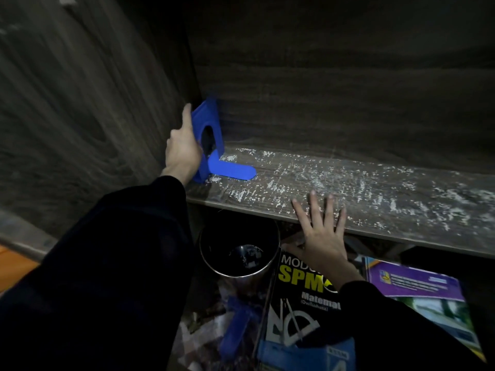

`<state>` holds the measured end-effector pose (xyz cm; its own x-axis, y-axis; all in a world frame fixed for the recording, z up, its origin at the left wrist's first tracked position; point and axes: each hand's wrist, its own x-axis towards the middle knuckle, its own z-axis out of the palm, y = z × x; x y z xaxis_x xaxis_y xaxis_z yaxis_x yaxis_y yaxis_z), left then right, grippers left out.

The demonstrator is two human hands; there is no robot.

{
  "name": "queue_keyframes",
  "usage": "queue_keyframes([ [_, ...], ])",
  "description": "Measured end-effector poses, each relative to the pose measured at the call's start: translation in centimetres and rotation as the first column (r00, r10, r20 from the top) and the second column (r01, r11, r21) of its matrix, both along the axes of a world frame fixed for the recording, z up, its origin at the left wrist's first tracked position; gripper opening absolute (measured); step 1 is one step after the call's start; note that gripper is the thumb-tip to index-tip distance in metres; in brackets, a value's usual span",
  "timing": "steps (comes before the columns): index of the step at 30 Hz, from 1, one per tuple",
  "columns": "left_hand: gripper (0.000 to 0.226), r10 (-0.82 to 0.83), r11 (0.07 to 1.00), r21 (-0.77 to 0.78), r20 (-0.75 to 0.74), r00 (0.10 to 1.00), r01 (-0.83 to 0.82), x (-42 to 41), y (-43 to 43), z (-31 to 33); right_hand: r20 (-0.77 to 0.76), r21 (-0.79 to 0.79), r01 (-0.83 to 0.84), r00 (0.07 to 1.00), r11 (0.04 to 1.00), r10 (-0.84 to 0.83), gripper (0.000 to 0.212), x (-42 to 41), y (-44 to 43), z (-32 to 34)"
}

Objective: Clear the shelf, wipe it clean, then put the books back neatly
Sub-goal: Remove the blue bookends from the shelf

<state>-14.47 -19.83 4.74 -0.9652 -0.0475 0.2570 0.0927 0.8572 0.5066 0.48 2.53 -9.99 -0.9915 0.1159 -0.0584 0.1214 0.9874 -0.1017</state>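
On shelf (375,188), one blue bookend (211,116), left hand (183,151) gripping it, right hand (321,245) spread empty, one bin (235,275) below

This looks like a study corner in a home. A dark wooden shelf (388,194) with white dusty marks lies under the fingers (316,207) of the right hand (321,245). The fingers (187,113) of the left hand (183,151) hold a blue bookend (214,124). Below the right fingers lie school books, a black maths book (297,290) and a purple book (417,285). A shiny round bin (241,275) sits under the shelf, between the two hands.
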Motion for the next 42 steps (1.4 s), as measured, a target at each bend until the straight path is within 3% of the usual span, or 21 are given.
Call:
queue_keyframes([
  [7, 0.066, -0.028, 0.998, 0.053, -0.151, 0.988, 0.036, 1.8, 1.1, 0.3, 0.065, -0.003, -0.009, 0.998, 1.000, 0.009, 0.108, 0.1, -0.1, 0.9],
  [12, 0.081, -0.214, 0.973, -0.137, -0.238, 0.947, 0.185, 2.9, 1.7, 1.6, 0.094, -0.002, -0.006, 0.996, 1.000, 0.007, 0.108, 0.2, -0.2, 1.1],
  [17, 0.084, -0.423, 0.867, -0.388, -0.236, 0.875, 0.314, 4.2, 2.2, 1.6, 0.103, -0.003, -0.006, 0.995, 1.000, 0.006, 0.108, 0.3, -0.1, 1.2],
  [21, 0.080, -0.462, 0.846, -0.428, -0.286, 0.839, 0.319, 4.6, 2.2, 1.4, 0.115, 0.014, -0.008, 0.993, 1.000, 0.006, 0.109, 0.3, -0.2, 1.3],
  [24, 0.068, -0.468, 0.863, -0.380, -0.350, 0.812, 0.333, 4.7, 1.7, 1.3, 0.109, 0.027, -0.006, 0.994, 1.000, 0.003, 0.109, 0.2, -0.2, 1.2],
  [26, 0.071, -0.461, 0.879, -0.323, -0.384, 0.800, 0.351, 5.0, 1.4, 1.5, 0.100, 0.034, -0.006, 0.995, 0.999, 0.003, 0.110, 0.2, -0.2, 1.0],
  [32, 0.055, -0.328, 0.935, -0.012, -0.404, 0.854, 0.354, 8.0, 0.2, 4.6, 0.117, 0.040, -0.001, 0.993, 0.999, -0.003, 0.111, 0.1, -0.2, 0.9],
  [37, 0.056, -0.324, 0.939, 0.033, -0.248, 0.913, 0.343, 13.6, -2.7, 4.9, 0.154, 0.024, -0.008, 0.988, 1.000, 0.004, 0.110, 0.4, -0.4, 1.4],
  [42, 0.053, -0.274, 0.960, 0.048, -0.034, 0.961, 0.276, 20.1, -5.8, -0.8, 0.168, 0.018, -0.003, 0.986, 1.000, 0.000, 0.110, 0.3, -0.5, 1.6],
])
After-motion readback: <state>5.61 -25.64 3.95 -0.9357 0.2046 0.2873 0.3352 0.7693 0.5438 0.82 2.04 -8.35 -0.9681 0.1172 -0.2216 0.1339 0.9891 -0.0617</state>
